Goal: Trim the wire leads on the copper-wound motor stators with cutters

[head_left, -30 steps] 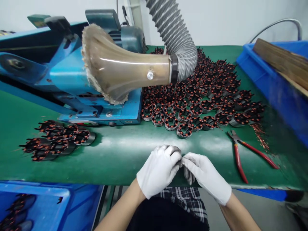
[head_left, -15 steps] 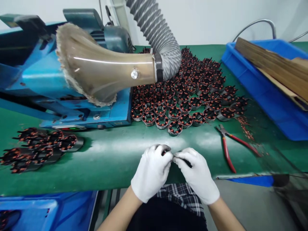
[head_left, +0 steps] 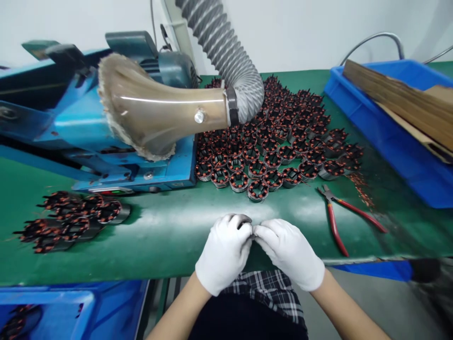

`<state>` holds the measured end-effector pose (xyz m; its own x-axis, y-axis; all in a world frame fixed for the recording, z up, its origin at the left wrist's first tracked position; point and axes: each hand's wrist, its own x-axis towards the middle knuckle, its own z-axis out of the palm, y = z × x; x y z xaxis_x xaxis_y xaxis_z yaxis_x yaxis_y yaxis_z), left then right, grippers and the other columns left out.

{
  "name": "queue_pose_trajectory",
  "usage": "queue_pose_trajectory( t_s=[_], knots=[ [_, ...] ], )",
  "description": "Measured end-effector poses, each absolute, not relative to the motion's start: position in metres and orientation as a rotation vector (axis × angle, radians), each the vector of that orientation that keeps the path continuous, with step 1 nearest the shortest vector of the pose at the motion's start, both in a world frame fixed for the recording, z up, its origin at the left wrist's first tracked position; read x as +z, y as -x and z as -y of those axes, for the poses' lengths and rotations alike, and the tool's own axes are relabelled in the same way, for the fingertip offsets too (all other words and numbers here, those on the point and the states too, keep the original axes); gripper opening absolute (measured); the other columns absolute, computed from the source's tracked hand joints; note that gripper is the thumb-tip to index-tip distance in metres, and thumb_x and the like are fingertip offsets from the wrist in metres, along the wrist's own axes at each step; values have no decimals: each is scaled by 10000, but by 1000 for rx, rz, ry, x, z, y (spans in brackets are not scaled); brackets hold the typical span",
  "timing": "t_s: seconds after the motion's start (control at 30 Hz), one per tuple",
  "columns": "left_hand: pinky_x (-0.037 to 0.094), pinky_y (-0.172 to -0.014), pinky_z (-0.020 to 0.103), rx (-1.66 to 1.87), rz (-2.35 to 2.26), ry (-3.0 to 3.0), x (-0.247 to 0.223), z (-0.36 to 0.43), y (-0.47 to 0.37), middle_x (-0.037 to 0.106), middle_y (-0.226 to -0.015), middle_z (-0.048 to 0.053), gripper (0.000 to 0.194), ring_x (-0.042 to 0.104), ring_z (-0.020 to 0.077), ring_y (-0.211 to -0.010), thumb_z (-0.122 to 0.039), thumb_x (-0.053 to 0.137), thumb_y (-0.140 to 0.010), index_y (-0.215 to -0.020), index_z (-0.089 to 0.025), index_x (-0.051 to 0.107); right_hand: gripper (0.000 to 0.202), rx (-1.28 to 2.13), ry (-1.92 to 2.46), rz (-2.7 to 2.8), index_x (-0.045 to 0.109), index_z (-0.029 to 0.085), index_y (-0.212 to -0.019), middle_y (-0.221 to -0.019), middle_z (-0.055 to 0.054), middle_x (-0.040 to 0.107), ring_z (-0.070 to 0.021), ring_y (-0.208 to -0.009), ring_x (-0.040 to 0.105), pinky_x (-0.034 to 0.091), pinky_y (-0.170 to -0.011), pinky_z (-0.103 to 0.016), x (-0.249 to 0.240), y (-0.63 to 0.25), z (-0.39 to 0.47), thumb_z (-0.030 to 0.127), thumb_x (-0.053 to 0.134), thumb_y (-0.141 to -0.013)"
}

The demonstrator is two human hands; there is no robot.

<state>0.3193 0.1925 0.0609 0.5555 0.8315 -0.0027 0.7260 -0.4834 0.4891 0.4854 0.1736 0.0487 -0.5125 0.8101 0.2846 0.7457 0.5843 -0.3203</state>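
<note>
My left hand (head_left: 222, 255), in a white glove, is closed around a motor stator (head_left: 243, 225); fingers hide nearly all of it. My right hand (head_left: 292, 257), gloved too, has its fingertips pinched together against the left fingertips. What the right fingers grip is too small and hidden to make out. Both hands are above the near edge of the green bench, in front of my body. Beyond them stand many stators (head_left: 257, 190) with copper windings and black insulation, packed close together. Red-handled cutting pliers (head_left: 334, 215) lie with jaws apart, right of my right hand.
A blue machine (head_left: 81, 120) with a cloudy hood (head_left: 152, 108) and grey hose (head_left: 244, 71) stands back left. Several stators (head_left: 76, 226) lie on their sides before it. A blue crate (head_left: 382, 141) holding cardboard (head_left: 399, 101) is at right; another blue bin (head_left: 88, 302) sits lower left.
The view has shifted slightly, so the machine and left stators appear farther right. My right fingers have drawn closer together; both hands stay joined at nearly the same place.
</note>
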Motion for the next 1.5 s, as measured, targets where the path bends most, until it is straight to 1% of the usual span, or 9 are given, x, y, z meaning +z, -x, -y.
queue_pose_trajectory(
  t_s=[0.1,0.27,0.47,0.6,0.7,0.87,1.1,1.3,1.5],
  knots=[
    [407,-889,412,455,-1267,-2268,61,-190,-312,487,-1181,77,216,456,233,-1087,-155,471,-809,-1020,-198,489,276,62,1232,2422,585,133,-887,-661,-45,522,-186,-588,473,384,-553,-306,41,-482,-177,113,311,-918],
    [365,-971,478,534,-1366,-2069,49,-195,-290,282,-1368,153,773,296,326,-1261,-253,749,-557,-1228,-194,371,222,309,1273,2219,557,125,-1021,-818,-85,563,-188,-685,539,450,-647,-297,29,-479,-178,168,360,-927],
    [426,-934,423,660,-1370,-1773,40,-195,-293,505,-1219,92,625,504,267,-1101,-196,757,-530,-1104,-210,511,366,248,1176,2205,562,145,-1098,-714,-59,467,-170,-598,465,414,-536,-264,41,-483,-176,39,310,-856],
    [500,-840,354,761,-1249,-1591,65,-187,-300,620,-1031,42,510,599,219,-953,-110,698,-573,-1048,-217,545,234,574,1242,1987,610,163,-906,-712,-31,447,-152,-612,454,374,-547,-250,71,-483,-176,112,384,-870],
    [475,-881,371,846,-1173,-1682,82,-182,-297,602,-1041,56,383,569,239,-1010,-140,685,-617,-979,-218,585,211,948,1334,1788,579,168,-669,-649,-5,466,-150,-638,480,359,-579,-248,88,-480,-178,171,468,-848],
    [403,-968,402,864,-1258,-2005,90,-181,-289,473,-1230,93,559,438,255,-1176,-79,642,-634,-1145,-244,489,321,1377,1304,1505,430,176,-517,-540,27,412,-128,-511,456,345,-504,-234,96,-476,-180,240,469,-830],
    [493,-860,344,710,-1018,-2003,96,-182,-294,583,-1045,12,325,556,211,-994,-112,634,-665,-929,-300,607,204,799,1477,1574,602,186,-685,-667,-24,510,-185,-660,489,358,-603,-282,92,-472,-170,228,471,-836],
    [379,-994,379,779,-1253,-1975,87,-180,-299,419,-1244,78,663,425,228,-1169,-45,626,-639,-1224,-262,399,299,1416,1268,1275,483,173,-566,-555,18,454,-134,-517,450,365,-508,-239,100,-477,-170,299,504,-836],
    [491,-838,284,854,-941,-1765,90,-183,-300,567,-1068,20,374,577,168,-951,-79,644,-649,-963,-248,532,135,1120,1397,1383,603,169,-711,-602,8,497,-143,-545,483,374,-524,-245,94,-476,-167,233,525,-800]
  ],
)
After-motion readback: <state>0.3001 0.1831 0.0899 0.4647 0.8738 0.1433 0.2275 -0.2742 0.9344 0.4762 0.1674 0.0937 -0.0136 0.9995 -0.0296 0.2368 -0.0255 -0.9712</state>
